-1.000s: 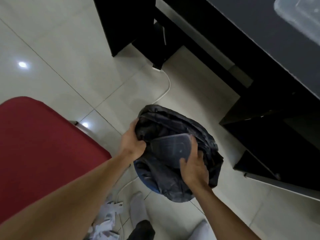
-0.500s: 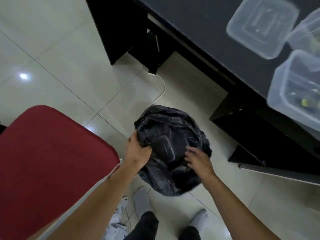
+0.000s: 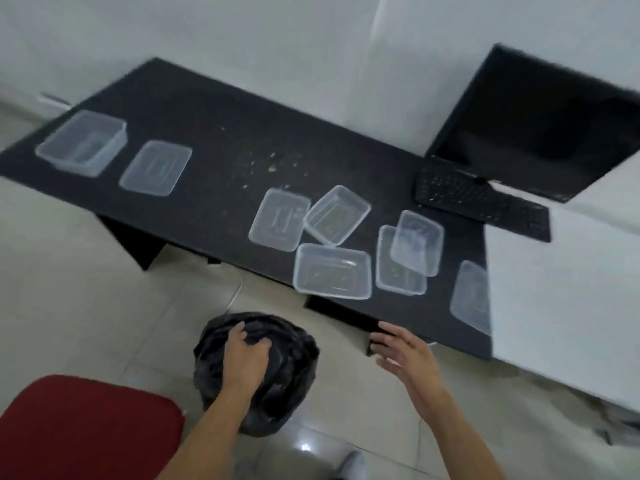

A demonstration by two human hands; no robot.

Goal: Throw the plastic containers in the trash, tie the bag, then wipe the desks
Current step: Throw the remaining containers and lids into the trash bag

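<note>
While the left hand (image 3: 244,355) grips the rim of the black bag (image 3: 294,372) in curled fingers down near the floor (image 3: 104,306), the right hand (image 3: 405,355) is empty, fingers spread, just by the desk (image 3: 207,133) edge. The plastic boxes (image 3: 280,220) lie on the desk, and the nearest box (image 3: 332,271) sits right at the edge, so a clumsy bump could knock it down past the bag.

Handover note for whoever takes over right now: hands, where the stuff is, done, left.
Left hand: grips the rim of the black trash bag on the floor.
Right hand: open, empty, lifted toward the black desk.
About eight clear containers and lids lie on the desk, with crumbs.
Done: cannot tell, the bag's contents are hidden.
Left: bin all containers, tie the bag, wipe the desks.
</note>
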